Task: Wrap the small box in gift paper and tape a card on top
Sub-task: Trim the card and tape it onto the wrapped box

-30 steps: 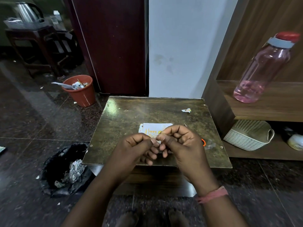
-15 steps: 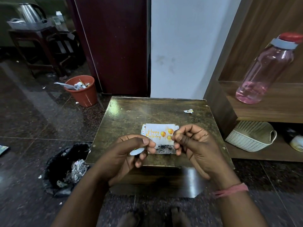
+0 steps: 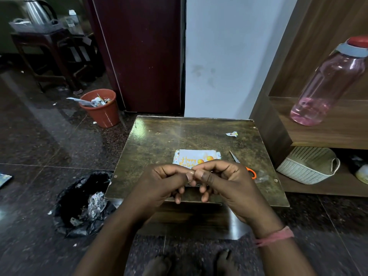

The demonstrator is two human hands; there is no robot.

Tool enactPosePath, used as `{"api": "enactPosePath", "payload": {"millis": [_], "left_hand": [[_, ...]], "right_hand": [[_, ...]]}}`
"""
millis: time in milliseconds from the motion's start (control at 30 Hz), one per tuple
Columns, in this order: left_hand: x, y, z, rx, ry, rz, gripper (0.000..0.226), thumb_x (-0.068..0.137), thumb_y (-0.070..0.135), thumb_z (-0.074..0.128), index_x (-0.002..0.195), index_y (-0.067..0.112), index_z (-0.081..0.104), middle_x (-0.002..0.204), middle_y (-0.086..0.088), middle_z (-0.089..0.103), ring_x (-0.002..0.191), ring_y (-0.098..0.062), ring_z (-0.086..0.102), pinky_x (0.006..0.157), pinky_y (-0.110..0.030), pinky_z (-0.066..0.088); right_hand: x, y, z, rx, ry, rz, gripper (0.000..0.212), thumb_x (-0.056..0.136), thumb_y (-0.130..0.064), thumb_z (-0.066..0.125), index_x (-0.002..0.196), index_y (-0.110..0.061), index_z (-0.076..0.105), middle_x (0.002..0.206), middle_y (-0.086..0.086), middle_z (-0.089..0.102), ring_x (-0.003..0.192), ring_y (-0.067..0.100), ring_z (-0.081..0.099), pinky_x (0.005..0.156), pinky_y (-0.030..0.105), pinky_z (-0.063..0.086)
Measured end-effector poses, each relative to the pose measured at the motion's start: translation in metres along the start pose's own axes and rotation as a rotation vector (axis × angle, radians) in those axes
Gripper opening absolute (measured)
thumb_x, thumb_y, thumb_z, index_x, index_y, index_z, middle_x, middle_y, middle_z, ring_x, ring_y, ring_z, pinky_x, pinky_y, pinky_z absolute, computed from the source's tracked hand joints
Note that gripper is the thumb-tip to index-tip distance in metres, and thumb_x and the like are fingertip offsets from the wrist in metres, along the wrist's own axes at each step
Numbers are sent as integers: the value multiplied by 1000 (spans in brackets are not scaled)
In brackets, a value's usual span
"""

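Both hands — left hand [image 3: 159,182], right hand [image 3: 225,180] — meet above the table [image 3: 159,140], fingers curled. What they pinch (if anything) I cannot tell. The card [image 3: 196,157] lies just behind.

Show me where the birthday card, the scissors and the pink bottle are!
birthday card [image 3: 196,156]: head view, on its white upper part, above the hands.
scissors [image 3: 252,173]: head view, on the orange handle loop.
pink bottle [image 3: 326,84]: head view, on its clear pink body.

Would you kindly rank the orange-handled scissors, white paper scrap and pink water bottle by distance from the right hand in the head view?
1. Orange-handled scissors, just beside the right hand on the table.
2. White paper scrap, at the table's far right.
3. Pink water bottle, on the shelf to the right.
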State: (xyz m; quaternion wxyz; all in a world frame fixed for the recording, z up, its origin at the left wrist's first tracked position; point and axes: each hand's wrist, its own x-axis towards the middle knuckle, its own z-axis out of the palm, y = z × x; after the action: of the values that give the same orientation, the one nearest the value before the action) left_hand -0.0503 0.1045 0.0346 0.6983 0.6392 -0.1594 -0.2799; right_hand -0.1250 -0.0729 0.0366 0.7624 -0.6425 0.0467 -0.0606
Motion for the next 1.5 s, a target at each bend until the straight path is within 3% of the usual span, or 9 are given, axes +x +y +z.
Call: {"api": "enactPosePath", "payload": {"millis": [300, 500, 667, 833, 1067, 1167, 1267, 1400, 1500], "left_hand": [[1, -1, 1, 120, 20, 22, 17, 93, 3, 69, 92, 10, 84, 84, -16, 75, 62, -14, 56, 52, -27, 47], [1, 0, 3, 238, 21, 28, 15, 95, 11, 69, 92, 15, 83, 88, -19, 75, 66, -22, 58, 60, -35, 53], [1, 1, -1, 242, 3, 31, 9, 92, 14, 75, 99, 13, 81, 76, 4, 74, 60, -20, 59, 65, -33, 53], [-1, 6, 0, 195, -17, 21, 15, 84, 20, 81, 94, 10, 77, 73, -1, 69, 59, -21, 59, 60, -29, 52], [-4, 10, -3, 223, -47, -153, 39, 75, 39, 80, 81, 7, 59, 62, -10, 62, 45, -17, 50, 41, -23, 40], [-4, 8, -1, 187, -128, -143, 18, 91, 17, 74, 89, 0, 70, 83, -13, 74, 69, -23, 69, 60, -32, 59], [-4, 8, 0, 154, -80, -25, 8, 93, -1, 69, 91, -5, 75, 101, -15, 78, 95, -22, 75, 84, -31, 61], [-3, 10, 0, 184, -64, -33, 10, 96, 2, 66, 100, 0, 76, 92, -16, 78, 74, -20, 67, 61, -26, 56], [-2, 9, 0, 140, -72, -97, 24, 96, 2, 66, 118, 10, 72, 88, -16, 76, 71, -20, 63, 58, -26, 53]], "right_hand": [[4, 8, -4, -137, 48, -89, 11, 82, -1, 77, 92, 2, 77, 74, 25, 68, 59, 26, 61, 54, 34, 58], [4, 10, -4, -229, 86, -155, 7, 84, 4, 76, 81, -2, 76, 68, 13, 69, 59, 20, 60, 51, 32, 55], [4, 8, -6, -150, 80, -76, 3, 88, -2, 74, 85, -2, 73, 68, 12, 68, 55, 28, 60, 56, 38, 56], [2, -2, -4, -31, 93, -46, 5, 88, 6, 69, 84, 3, 69, 62, 10, 64, 48, 20, 59, 48, 27, 53], [1, -4, -7, -10, 118, -69, 8, 88, 8, 68, 81, 3, 70, 60, 13, 61, 46, 18, 56, 44, 29, 51], [1, -4, -7, 9, 128, -83, 6, 86, 8, 68, 81, 5, 68, 62, 13, 62, 49, 19, 56, 44, 30, 51], [1, -5, -8, 4, 133, -83, 4, 86, 7, 68, 83, 6, 68, 62, 16, 61, 48, 20, 56, 45, 29, 52], [3, -2, -8, -4, 155, -80, 2, 88, 8, 67, 87, 10, 68, 68, 15, 65, 52, 18, 59, 46, 30, 54], [6, 2, -10, -2, 196, -52, 2, 87, 8, 69, 86, 6, 70, 68, 14, 66, 52, 17, 58, 45, 31, 54]]}}
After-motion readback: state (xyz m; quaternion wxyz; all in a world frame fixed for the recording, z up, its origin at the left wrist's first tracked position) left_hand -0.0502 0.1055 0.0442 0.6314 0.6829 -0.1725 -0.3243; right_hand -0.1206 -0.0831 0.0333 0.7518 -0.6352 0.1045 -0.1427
